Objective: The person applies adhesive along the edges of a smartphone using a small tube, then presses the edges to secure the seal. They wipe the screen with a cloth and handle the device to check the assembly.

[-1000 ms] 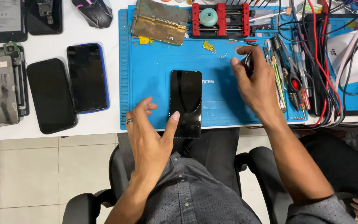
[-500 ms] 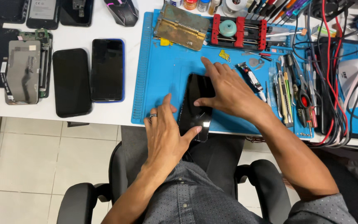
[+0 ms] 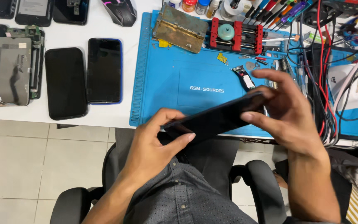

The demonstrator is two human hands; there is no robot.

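Both hands hold the black smartphone [image 3: 214,118] tilted above the front edge of the blue repair mat [image 3: 166,83]: left hand [image 3: 154,145] grip clamped on its lower end, right hand [image 3: 286,112] on its upper end.

One head-worn camera looks steeply down, from close above, at the blue mat [image 3: 175,79] and white table [image 3: 104,114] edge

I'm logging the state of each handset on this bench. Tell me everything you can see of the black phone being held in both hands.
The black phone is a slim, glossy dark slab, screen unlit. It is lifted off the blue mat, tilted with its right end higher. The left hand grips its lower end, thumb across the face; the right hand holds its upper end. No cracks show.
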